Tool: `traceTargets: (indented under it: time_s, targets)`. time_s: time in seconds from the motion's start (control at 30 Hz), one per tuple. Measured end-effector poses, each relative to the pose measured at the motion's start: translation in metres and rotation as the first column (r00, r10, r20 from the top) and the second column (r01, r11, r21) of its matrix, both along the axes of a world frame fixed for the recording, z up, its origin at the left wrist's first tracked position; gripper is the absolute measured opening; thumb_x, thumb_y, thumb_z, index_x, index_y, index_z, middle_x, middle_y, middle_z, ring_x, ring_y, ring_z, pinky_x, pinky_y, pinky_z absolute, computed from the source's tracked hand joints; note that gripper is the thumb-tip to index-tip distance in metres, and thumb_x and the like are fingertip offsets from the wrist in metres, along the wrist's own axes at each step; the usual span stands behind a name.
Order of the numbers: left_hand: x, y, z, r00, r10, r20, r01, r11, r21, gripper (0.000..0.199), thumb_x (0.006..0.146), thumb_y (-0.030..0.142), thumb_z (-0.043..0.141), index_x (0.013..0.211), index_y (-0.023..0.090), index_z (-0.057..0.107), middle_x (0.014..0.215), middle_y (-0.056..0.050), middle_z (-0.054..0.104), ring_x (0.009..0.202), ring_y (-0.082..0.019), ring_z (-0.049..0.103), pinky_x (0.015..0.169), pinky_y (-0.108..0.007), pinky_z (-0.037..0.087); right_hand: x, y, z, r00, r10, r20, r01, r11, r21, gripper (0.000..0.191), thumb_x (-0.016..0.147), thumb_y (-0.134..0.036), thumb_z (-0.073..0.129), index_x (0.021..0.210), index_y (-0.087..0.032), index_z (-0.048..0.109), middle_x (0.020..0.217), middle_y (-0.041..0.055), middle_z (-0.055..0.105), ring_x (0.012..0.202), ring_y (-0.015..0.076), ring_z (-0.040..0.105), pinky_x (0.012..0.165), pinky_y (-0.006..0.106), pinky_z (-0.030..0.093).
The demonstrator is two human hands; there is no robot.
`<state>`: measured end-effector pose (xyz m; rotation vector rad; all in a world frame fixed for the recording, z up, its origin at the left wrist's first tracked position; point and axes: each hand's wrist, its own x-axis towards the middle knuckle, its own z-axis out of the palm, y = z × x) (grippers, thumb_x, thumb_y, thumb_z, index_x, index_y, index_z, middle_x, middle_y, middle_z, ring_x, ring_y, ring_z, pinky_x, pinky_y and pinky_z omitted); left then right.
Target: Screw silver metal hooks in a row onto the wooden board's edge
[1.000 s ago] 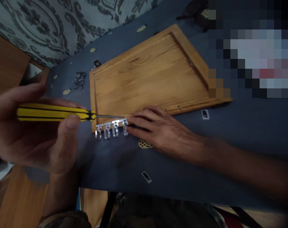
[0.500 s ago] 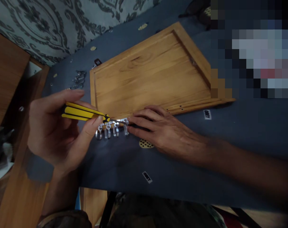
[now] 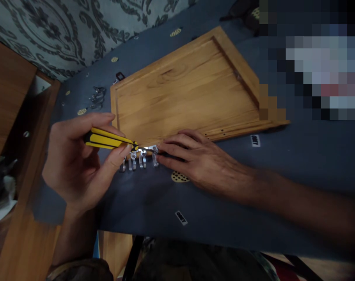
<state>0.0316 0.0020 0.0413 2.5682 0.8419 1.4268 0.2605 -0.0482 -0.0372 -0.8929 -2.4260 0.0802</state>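
Note:
A yellow and black screwdriver (image 3: 107, 139) is held between the thumb and fingers of my left hand (image 3: 84, 160). Its shaft points right, with the tip by the rightmost of several metal hooks (image 3: 133, 160) lined up along the near edge of a framed wooden board (image 3: 177, 97). My right hand (image 3: 195, 158) lies over that edge, its fingertips pressed at the rightmost hook. Whether those fingertips pinch a small part cannot be made out.
Loose metal hooks (image 3: 98, 96) lie on the dark blue cloth left of the board. A small dark buckle-like item (image 3: 119, 76) sits by its far left corner. A dark object (image 3: 243, 15) is at the back; wooden furniture (image 3: 7, 89) stands at left.
My left hand and the screwdriver handle have shifted slightly right, towards the hooks. My right hand and the board have stayed in place.

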Motion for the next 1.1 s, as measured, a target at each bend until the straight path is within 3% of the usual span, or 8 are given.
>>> traceTargets:
  time_s: [0.17,0.3,0.47,0.6,0.77,0.93,1.03,1.1]
  targets:
    - [0.0026,-0.0034,-0.0019,0.997,-0.053,0.062,0.057,0.997,-0.060,0.061,0.071,0.009,0.084,0.127,0.026,0.068,0.115,0.000,0.067,0.086,-0.015,0.075,0.070,-0.033,0.065,0.0007,-0.0001,-0.0005,1.000,0.007,-0.025,-0.006,1.000,0.024,0.033,0.098,-0.008,0.048,0.122,-0.014,0.069,0.128,0.0124,0.071,0.119,0.0286,0.058,0.103,0.052,0.048]
    - [0.0000,-0.0009,-0.0015,0.993,-0.097,0.061,0.101,0.992,-0.076,0.059,0.072,0.007,0.085,0.126,0.023,0.068,0.116,0.000,0.066,0.087,-0.016,0.076,0.071,-0.033,0.068,0.0009,0.0000,-0.0002,1.000,-0.003,-0.009,0.003,1.000,0.018,0.035,0.097,-0.006,0.047,0.123,-0.017,0.069,0.129,0.0116,0.071,0.119,0.0276,0.059,0.102,0.052,0.049]
    - [-0.0043,0.0036,-0.0010,0.991,-0.129,0.041,0.132,0.988,-0.082,0.061,0.075,0.010,0.083,0.127,0.036,0.066,0.123,0.003,0.065,0.090,-0.018,0.078,0.071,-0.035,0.072,0.0005,0.0011,-0.0001,1.000,-0.003,-0.013,0.003,0.999,0.033,0.035,0.096,-0.005,0.048,0.120,-0.017,0.071,0.125,0.0109,0.073,0.118,0.0274,0.059,0.100,0.051,0.050]
    - [0.0000,0.0014,-0.0019,0.993,-0.116,0.032,0.117,0.992,-0.054,0.055,0.079,0.012,0.079,0.129,0.032,0.066,0.119,0.001,0.065,0.090,-0.019,0.078,0.074,-0.038,0.071,-0.0001,0.0008,-0.0005,1.000,-0.009,0.000,0.009,1.000,0.030,0.037,0.097,-0.005,0.045,0.121,-0.017,0.071,0.126,0.0108,0.073,0.118,0.0273,0.059,0.101,0.051,0.050]
    - [0.0027,0.0016,-0.0036,0.998,-0.047,0.030,0.046,0.999,0.025,0.048,0.072,0.020,0.085,0.118,0.028,0.073,0.092,0.004,0.073,0.081,-0.018,0.074,0.071,-0.038,0.065,0.0004,-0.0008,-0.0005,1.000,0.003,-0.026,-0.002,1.000,0.021,0.032,0.100,-0.009,0.047,0.122,-0.013,0.069,0.128,0.0120,0.072,0.120,0.0287,0.058,0.103,0.051,0.048]
    - [-0.0001,-0.0017,-0.0073,0.996,0.069,0.062,-0.075,0.992,0.106,0.053,0.069,0.020,0.088,0.119,0.026,0.074,0.102,0.002,0.076,0.088,-0.021,0.076,0.075,-0.039,0.064,0.0013,-0.0013,0.0008,0.999,0.018,-0.028,-0.018,1.000,-0.001,0.030,0.099,-0.010,0.051,0.124,-0.011,0.068,0.130,0.0133,0.071,0.120,0.0296,0.057,0.103,0.051,0.047]
    - [-0.0003,-0.0046,-0.0058,0.998,-0.025,0.065,0.022,0.999,0.043,0.057,0.072,0.017,0.086,0.126,0.026,0.070,0.113,0.000,0.072,0.085,-0.019,0.077,0.065,-0.034,0.066,0.0009,-0.0010,0.0008,1.000,0.006,-0.020,-0.006,1.000,0.002,0.031,0.099,-0.009,0.049,0.123,-0.013,0.068,0.130,0.0125,0.071,0.121,0.0289,0.057,0.103,0.051,0.047]
    - [-0.0013,-0.0050,-0.0031,0.992,-0.028,0.126,0.036,0.997,-0.067,0.058,0.068,0.017,0.090,0.122,0.027,0.072,0.117,0.001,0.069,0.085,-0.020,0.078,0.063,-0.035,0.068,0.0006,-0.0007,0.0005,1.000,-0.003,-0.024,0.004,1.000,0.013,0.031,0.100,-0.009,0.047,0.122,-0.014,0.069,0.130,0.0121,0.071,0.121,0.0287,0.058,0.102,0.050,0.048]
